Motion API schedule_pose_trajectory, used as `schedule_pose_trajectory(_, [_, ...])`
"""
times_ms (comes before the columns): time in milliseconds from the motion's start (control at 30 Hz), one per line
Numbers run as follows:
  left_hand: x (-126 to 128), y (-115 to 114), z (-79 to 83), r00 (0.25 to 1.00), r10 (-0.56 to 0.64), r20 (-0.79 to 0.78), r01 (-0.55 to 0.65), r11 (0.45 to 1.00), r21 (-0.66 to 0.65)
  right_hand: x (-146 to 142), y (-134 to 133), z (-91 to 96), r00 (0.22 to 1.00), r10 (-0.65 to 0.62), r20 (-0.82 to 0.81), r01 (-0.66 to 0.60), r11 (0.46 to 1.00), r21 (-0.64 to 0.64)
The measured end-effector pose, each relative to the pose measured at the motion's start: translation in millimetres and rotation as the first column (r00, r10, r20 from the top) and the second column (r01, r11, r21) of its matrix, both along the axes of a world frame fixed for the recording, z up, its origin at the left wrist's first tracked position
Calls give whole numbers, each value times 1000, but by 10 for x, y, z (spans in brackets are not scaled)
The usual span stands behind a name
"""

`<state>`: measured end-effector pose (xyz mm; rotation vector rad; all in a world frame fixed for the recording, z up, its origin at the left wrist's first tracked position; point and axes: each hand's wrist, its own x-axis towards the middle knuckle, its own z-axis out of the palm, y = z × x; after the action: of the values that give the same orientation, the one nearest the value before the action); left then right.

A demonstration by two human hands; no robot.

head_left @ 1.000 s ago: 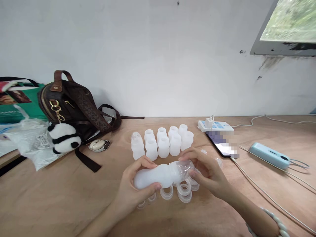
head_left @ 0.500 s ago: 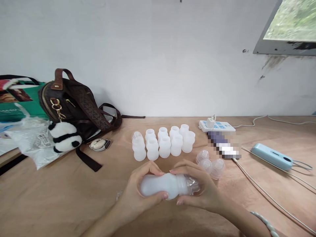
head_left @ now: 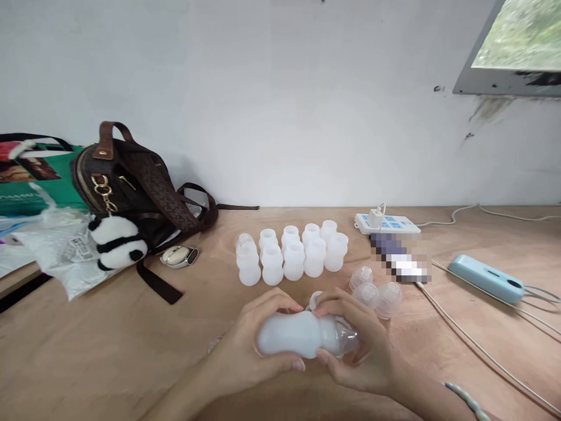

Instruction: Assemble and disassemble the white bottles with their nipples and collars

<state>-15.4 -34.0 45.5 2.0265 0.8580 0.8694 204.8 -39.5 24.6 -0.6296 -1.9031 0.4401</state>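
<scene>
A white translucent bottle (head_left: 291,334) lies sideways between my two hands, low in the middle of the head view. My left hand (head_left: 254,345) is closed around its base end. With fingers and thumb, my right hand (head_left: 355,339) grips the other end, where a clear cap (head_left: 346,338) covers the top, partly hidden by the fingers. Behind my right fingers a small clear piece (head_left: 315,299) shows in part. Beyond the hands stand several white bottles (head_left: 293,261) in two rows; one at the left end (head_left: 248,266) carries a clear cap.
Three clear caps (head_left: 366,295) rest right of the bottles. Farther right are a power strip (head_left: 390,223), a phone (head_left: 398,257), a cable and a blue device (head_left: 486,278). A mouse (head_left: 179,256), a backpack (head_left: 135,181) and a panda plush (head_left: 116,242) are at the left.
The held bottle and both hands have shifted slightly right. My right fingers have changed their grip near the cap, and the small clear piece behind them has come into view.
</scene>
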Motion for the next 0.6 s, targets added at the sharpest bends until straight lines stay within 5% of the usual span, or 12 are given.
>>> schedule_pose_trajectory(100, [-4, 35, 72, 991, -31, -132, 38, 998, 51, 41, 15, 25, 998, 32, 53, -30, 999, -26])
schedule_pose_trajectory(233, [-99, 109, 126, 987, 11, -159, 4, 996, 94, 113, 46, 62, 985, 172, -5, -168, 955, -246])
schedule_pose_trajectory(333, [-241, 184, 142, 982, 187, 34, -187, 982, 12, 146, 71, 60, 970, 195, -144, -232, 921, -312])
schedule_pose_trajectory(433, [-392, 247, 175, 887, 397, 237, -381, 918, -114, 155, 99, 48, 964, 187, -188, -238, 923, -302])
schedule_pose_trajectory(600, [-552, 294, 110, 847, 510, 147, -480, 854, -199, 146, 127, 60, 973, 200, -115, -226, 930, -290])
